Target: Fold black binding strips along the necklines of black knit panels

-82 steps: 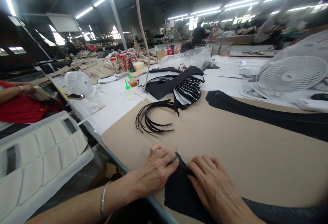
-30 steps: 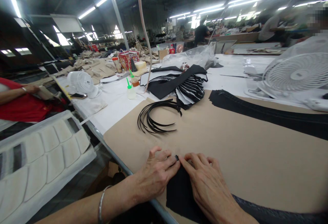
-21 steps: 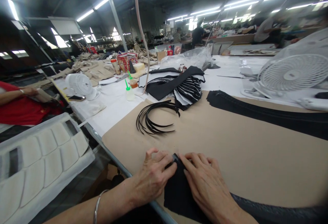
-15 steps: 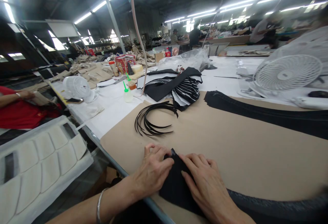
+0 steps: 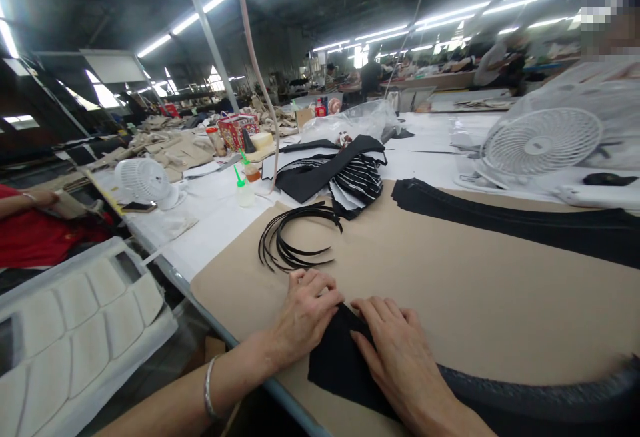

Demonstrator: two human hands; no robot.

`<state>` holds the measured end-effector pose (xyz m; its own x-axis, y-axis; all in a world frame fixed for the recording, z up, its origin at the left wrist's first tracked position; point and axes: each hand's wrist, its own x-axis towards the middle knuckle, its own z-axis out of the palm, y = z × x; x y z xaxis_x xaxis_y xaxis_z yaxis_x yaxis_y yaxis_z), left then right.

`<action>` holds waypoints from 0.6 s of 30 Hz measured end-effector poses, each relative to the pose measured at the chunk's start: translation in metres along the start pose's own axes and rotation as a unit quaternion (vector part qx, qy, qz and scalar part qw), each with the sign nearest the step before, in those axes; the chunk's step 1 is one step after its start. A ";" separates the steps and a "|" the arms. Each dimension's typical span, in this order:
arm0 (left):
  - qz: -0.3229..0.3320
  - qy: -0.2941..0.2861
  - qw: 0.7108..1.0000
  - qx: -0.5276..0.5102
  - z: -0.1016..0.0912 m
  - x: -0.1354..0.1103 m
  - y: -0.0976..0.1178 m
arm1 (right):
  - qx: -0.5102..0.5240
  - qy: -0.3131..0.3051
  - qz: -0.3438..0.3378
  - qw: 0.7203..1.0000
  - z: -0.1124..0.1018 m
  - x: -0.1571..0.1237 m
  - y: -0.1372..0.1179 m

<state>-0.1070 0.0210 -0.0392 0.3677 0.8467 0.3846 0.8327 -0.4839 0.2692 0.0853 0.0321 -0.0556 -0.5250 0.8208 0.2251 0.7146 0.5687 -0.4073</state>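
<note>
A black fabric piece point(image 5: 336, 365) lies near the front edge of the brown paper sheet point(image 5: 450, 284) on the table. My left hand point(image 5: 305, 314) rests with curled fingers on the fabric's far left corner. My right hand point(image 5: 395, 350) lies flat on the fabric, fingers stretched toward that same corner. The two hands nearly touch. The fabric runs on to the right as a long dark band point(image 5: 540, 400) under my right forearm.
A bundle of thin black curved strips point(image 5: 293, 237) lies just beyond my hands. Farther off are a pile of black and striped pieces point(image 5: 340, 170), a long black strip point(image 5: 525, 220), glue bottles point(image 5: 243, 189), two white fans point(image 5: 543, 140) and a white padded panel point(image 5: 75, 330). A person in red sits at left point(image 5: 35, 224).
My left hand has slid forward past the fabric corner and my right hand has drawn back slightly. The view has tilted up and shifted a little to the right.
</note>
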 end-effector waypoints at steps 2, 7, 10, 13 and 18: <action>0.047 -0.025 0.998 0.030 0.001 0.007 -0.004 | -0.007 0.031 -0.022 0.999 -0.001 -0.001 -0.001; 0.094 -0.051 0.993 0.052 0.003 0.016 -0.011 | -0.074 0.111 -0.113 0.985 -0.002 -0.008 0.000; 0.100 -0.058 0.992 0.047 0.002 0.019 -0.010 | -0.104 0.111 -0.133 0.979 -0.001 -0.012 0.001; 0.073 -0.075 0.994 0.009 -0.001 0.022 -0.008 | -0.111 0.101 -0.136 0.979 0.000 -0.014 0.001; -0.044 -0.112 0.988 -0.093 -0.003 0.030 -0.012 | -0.107 0.100 -0.142 0.979 0.001 -0.015 0.001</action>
<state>-0.1072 0.0518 -0.0284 0.3967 0.9053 0.1522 0.7826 -0.4201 0.4593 0.0931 0.0201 -0.0604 -0.6307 0.6097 0.4801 0.6448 0.7560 -0.1129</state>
